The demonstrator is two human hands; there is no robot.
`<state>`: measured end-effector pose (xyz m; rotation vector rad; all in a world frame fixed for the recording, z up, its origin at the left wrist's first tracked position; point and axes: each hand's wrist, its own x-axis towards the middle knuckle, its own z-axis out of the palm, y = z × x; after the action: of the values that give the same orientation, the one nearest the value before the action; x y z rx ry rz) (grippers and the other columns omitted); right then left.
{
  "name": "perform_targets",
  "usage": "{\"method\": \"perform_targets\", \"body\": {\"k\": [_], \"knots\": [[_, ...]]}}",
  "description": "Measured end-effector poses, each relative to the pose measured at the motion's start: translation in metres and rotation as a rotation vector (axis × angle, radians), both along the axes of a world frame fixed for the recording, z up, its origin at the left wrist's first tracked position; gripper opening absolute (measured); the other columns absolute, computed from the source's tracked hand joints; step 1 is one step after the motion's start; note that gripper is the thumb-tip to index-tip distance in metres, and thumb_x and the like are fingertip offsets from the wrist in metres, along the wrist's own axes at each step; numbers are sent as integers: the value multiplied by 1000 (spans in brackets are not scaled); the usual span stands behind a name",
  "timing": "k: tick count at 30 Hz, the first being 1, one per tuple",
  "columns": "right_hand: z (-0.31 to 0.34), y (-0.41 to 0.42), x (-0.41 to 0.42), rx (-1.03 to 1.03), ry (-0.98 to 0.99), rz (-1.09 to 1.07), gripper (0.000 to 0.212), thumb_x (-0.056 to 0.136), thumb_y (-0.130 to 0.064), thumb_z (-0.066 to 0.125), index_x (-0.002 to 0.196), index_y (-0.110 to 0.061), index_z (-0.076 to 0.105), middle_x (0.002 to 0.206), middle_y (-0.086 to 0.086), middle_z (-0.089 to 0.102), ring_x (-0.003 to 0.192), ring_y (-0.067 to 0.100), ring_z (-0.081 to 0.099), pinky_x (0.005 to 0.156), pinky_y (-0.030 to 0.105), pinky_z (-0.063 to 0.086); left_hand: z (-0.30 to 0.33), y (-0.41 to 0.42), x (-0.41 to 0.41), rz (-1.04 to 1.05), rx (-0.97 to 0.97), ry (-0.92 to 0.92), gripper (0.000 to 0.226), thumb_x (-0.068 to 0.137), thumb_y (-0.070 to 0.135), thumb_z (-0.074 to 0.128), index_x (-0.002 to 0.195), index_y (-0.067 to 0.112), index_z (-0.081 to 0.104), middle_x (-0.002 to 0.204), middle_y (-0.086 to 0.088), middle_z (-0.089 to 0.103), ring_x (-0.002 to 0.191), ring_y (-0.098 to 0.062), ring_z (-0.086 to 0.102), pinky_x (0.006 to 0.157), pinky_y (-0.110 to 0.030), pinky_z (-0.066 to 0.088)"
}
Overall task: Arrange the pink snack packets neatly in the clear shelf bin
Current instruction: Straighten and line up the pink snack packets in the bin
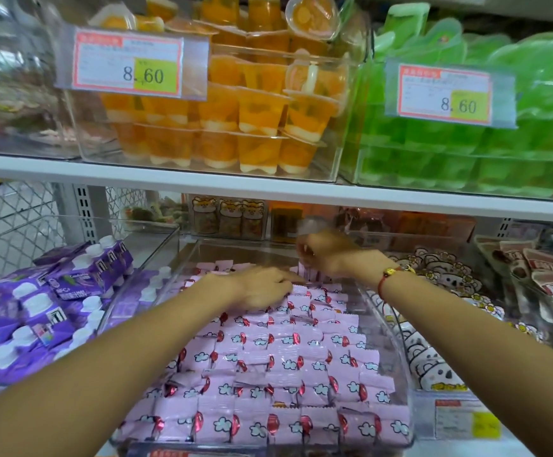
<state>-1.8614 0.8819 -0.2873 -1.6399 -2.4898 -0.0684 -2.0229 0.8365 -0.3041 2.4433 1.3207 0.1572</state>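
Observation:
Pink snack packets (268, 367) with white flower and red prints fill the clear shelf bin (397, 338) in tidy overlapping rows. My left hand (262, 288) lies flat on the packets near the back of the bin, fingers stretched toward the right. My right hand (321, 250) hovers blurred above the bin's far right corner, fingers curled down around a pink packet (308, 270) standing there. A red cord bracelet with a gold bead circles my right wrist. The rearmost packets are partly hidden by both hands.
Purple pouches with white caps (38, 311) fill the bin on the left. White bear-print packets (433, 328) sit in the bin on the right. The shelf above (268, 189) carries orange jelly cups (235, 110) and green jelly packs (482, 127) with price tags.

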Motion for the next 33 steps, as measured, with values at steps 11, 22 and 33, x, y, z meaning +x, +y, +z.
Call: {"method": "perform_targets", "body": {"k": [11, 22, 33], "knots": [[-9, -4, 19, -25, 478, -22, 9, 87, -15, 63, 80, -20, 61, 87, 0, 65, 85, 23, 61, 75, 33, 50, -5, 28, 32, 266, -32, -455, 44, 86, 23, 66, 127, 16, 52, 118, -1, 60, 100, -20, 60, 89, -35, 52], [1, -25, 23, -58, -204, -83, 27, 87, -15, 56, 109, -28, 67, 117, 3, 58, 102, 26, 58, 86, 30, 51, -8, 30, 22, 319, 137, -474, 16, 92, 32, 58, 105, 27, 51, 99, 5, 59, 82, -16, 58, 66, -28, 48], [11, -53, 20, 9, 771, 51, 48, 80, -16, 73, 123, -18, 52, 112, 2, 63, 89, 27, 68, 78, 44, 56, 23, 4, 17, 501, -87, -1269, 28, 92, 21, 59, 114, 4, 60, 104, -11, 69, 91, -20, 67, 86, -37, 56]]}}
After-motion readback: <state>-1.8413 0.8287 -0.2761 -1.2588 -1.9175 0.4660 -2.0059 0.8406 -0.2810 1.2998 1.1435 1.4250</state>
